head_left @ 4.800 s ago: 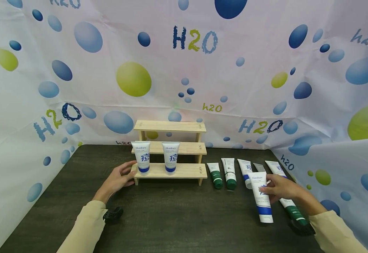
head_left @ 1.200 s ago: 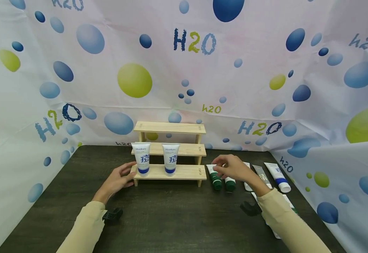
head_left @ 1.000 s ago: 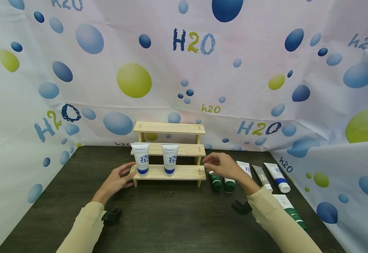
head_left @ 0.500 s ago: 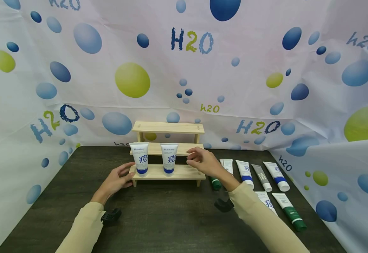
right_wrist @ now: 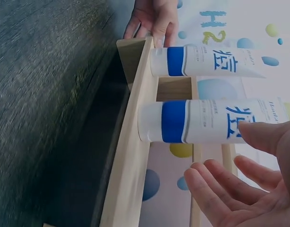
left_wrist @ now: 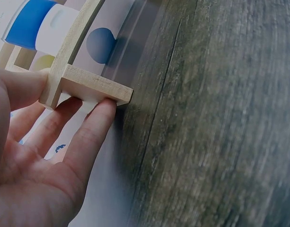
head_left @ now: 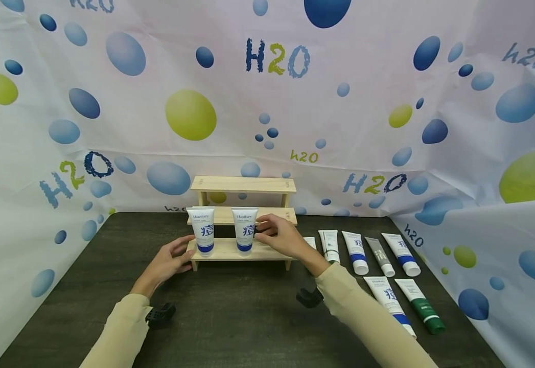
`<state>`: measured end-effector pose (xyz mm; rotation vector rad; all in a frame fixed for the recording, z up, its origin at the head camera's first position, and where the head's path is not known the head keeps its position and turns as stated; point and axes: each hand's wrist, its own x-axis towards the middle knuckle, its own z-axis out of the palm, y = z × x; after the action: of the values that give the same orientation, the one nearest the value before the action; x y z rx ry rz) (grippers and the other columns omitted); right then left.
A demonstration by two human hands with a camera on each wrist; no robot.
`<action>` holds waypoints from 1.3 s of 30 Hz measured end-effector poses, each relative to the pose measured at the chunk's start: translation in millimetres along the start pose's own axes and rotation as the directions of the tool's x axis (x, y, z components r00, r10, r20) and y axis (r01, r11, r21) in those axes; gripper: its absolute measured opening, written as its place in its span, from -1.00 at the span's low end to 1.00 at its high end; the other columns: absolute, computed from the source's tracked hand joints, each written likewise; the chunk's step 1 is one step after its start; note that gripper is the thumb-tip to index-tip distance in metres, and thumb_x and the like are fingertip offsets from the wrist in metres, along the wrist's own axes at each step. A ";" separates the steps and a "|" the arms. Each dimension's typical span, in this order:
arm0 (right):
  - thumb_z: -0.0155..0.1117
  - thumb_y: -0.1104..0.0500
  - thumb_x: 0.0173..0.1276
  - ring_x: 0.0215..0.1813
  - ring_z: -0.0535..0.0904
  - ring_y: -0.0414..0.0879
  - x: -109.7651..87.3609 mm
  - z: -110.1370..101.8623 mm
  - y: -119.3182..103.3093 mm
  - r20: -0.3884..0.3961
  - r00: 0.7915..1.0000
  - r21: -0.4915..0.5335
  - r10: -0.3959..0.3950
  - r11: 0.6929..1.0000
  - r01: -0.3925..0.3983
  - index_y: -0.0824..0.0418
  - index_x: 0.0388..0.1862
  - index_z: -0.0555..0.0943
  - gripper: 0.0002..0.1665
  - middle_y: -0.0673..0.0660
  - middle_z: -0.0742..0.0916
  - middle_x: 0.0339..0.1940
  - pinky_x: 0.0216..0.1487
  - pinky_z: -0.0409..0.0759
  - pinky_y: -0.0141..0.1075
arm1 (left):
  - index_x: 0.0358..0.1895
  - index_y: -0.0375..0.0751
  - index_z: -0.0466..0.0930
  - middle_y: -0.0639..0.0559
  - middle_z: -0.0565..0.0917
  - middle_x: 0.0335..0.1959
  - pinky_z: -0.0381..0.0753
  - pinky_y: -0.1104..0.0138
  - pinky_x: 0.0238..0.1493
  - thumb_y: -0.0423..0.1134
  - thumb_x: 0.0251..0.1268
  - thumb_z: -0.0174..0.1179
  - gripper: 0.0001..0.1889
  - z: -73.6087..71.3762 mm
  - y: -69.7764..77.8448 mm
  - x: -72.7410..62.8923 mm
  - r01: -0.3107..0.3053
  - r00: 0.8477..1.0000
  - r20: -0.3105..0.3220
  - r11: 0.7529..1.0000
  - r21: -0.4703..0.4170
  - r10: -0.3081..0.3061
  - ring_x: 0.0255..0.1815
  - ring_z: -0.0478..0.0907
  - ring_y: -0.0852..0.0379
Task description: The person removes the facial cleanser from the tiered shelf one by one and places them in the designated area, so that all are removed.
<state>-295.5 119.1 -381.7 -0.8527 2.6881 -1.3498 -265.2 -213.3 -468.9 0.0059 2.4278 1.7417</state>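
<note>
A three-step wooden display stand (head_left: 269,250) stands on the dark table. On its lowest step two white Hankey tubes with blue bands stand upright on their caps, the left tube (head_left: 203,230) and the right tube (head_left: 244,229). My left hand (head_left: 169,261) holds the stand's left end; in the left wrist view the thumb lies on the step's edge and the fingertips touch the end leg (left_wrist: 95,85). Beside the right tube is my right hand (head_left: 284,237), fingers parted. In the right wrist view its thumb (right_wrist: 260,137) overlaps the right tube's upper part.
More tubes lie to the right of the stand: two white-and-blue tubes (head_left: 355,253) (head_left: 400,254) with a slim grey tube (head_left: 379,256) between them, and nearer, a large white-and-blue tube (head_left: 389,304) beside a white-and-green tube (head_left: 421,306). A printed sheet (head_left: 322,117) hangs behind.
My right hand has put a white-and-blue tube down on the table at right, then moved left over the lying tubes to the right tube on the stand. My left hand has stayed put.
</note>
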 end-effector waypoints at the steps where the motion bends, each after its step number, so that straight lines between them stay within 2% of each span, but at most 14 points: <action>1: 0.38 0.18 0.46 0.08 0.75 0.13 1.0 1.7 -0.5 0.000 1.000 0.010 0.001 1.000 -0.001 0.29 0.33 0.55 -0.49 0.27 0.77 0.13 0.10 0.77 -0.10 | 0.64 -0.14 0.13 -0.41 0.22 0.60 0.74 0.00 0.24 -0.19 0.62 0.11 -0.36 -0.1 0.0 0.0 -0.001 1.000 0.000 1.000 0.000 0.001 0.46 0.44 -0.37; 7: 0.38 0.17 0.46 0.10 0.74 0.11 4.4 11.4 1.0 0.002 1.000 0.068 0.021 0.997 -0.021 0.26 0.34 0.54 -0.48 0.26 0.76 0.13 0.09 0.77 -0.15 | 0.64 -0.15 0.13 -0.41 0.22 0.60 0.73 -0.01 0.25 -0.19 0.63 0.10 -0.36 0.1 0.0 -0.2 -0.002 1.000 -0.001 1.000 0.000 0.002 0.47 0.43 -0.38; 11: 0.40 0.15 0.46 0.07 0.75 0.11 7.1 17.2 1.1 -0.020 1.000 0.089 0.009 0.996 -0.008 0.27 0.30 0.56 -0.50 0.26 0.77 0.08 0.05 0.78 -0.17 | 0.64 -0.15 0.13 -0.42 0.23 0.60 0.73 0.00 0.25 -0.20 0.63 0.10 -0.36 0.4 0.2 -0.5 -0.001 1.000 -0.005 1.000 0.002 0.001 0.46 0.44 -0.38; 23: 0.39 0.15 0.46 0.04 0.77 0.13 13.6 28.0 -1.6 -0.071 0.997 0.079 -0.010 0.997 0.015 0.26 0.18 0.61 -0.61 0.29 0.79 0.07 0.04 0.78 -0.15 | 0.65 -0.15 0.12 -0.43 0.22 0.60 0.73 -0.01 0.25 -0.21 0.63 0.09 -0.36 -0.9 1.0 -1.1 0.000 1.000 -0.009 1.000 0.007 0.001 0.48 0.41 -0.40; 39: 0.39 0.19 0.45 0.04 0.76 0.09 11.0 26.9 -0.6 -0.076 0.997 0.060 0.002 0.998 0.002 0.23 0.16 0.61 -0.65 0.24 0.78 0.06 0.09 0.77 -0.11 | 0.64 -0.14 0.12 -0.42 0.21 0.61 0.72 -0.01 0.26 -0.21 0.63 0.09 -0.37 -0.8 2.3 -2.3 0.003 1.000 -0.001 1.000 -0.004 -0.003 0.48 0.42 -0.39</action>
<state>-297.9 93.7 -395.7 -0.8123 2.6865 -1.4845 -263.2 -213.5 -466.2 0.0014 2.4238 1.7454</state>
